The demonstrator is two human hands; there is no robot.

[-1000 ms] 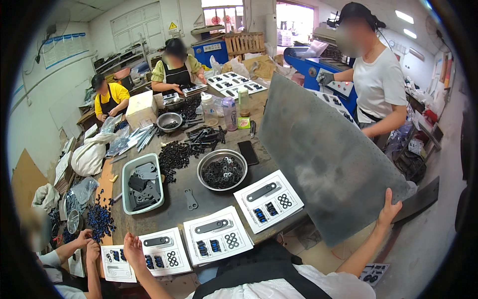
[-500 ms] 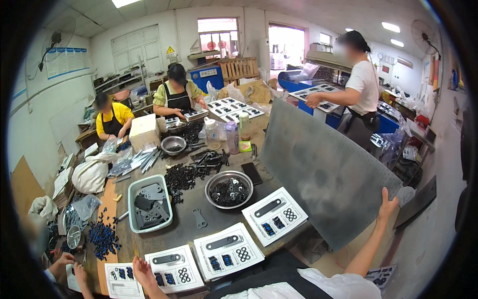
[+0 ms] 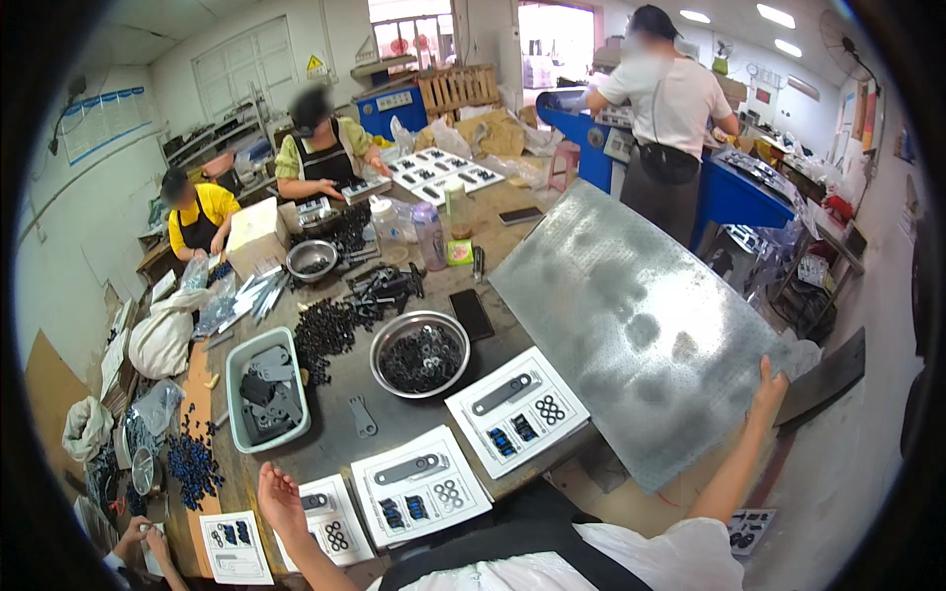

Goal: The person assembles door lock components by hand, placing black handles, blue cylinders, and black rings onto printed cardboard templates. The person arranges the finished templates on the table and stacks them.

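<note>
My right hand (image 3: 768,396) grips the right edge of a large grey sheet (image 3: 631,286), metallic-looking and dotted with small marks, its far end over the table's right edge. Raised above the near edge of the table, my left hand (image 3: 281,500) is empty, fingers apart and a little curled. Next to it lies a printed card (image 3: 330,537), partly hidden by my wrist. To the right are a stack of printed cards (image 3: 422,488) and another stack (image 3: 517,412), each top one bearing a dark flat link and small rings. One more card (image 3: 236,552) lies to the left.
A steel bowl (image 3: 421,355) of black rings, a pale green tub (image 3: 268,389) of grey plates, a phone (image 3: 472,313) and heaps of small black parts (image 3: 325,330) cover the table. Co-workers sit at the far left; a standing person (image 3: 675,108) is at a blue machine (image 3: 739,202).
The sheet has tilted flatter, its surface now catching the light. My left hand has risen slightly. The standing person has turned to the machine and no longer visibly holds the card sheet.
</note>
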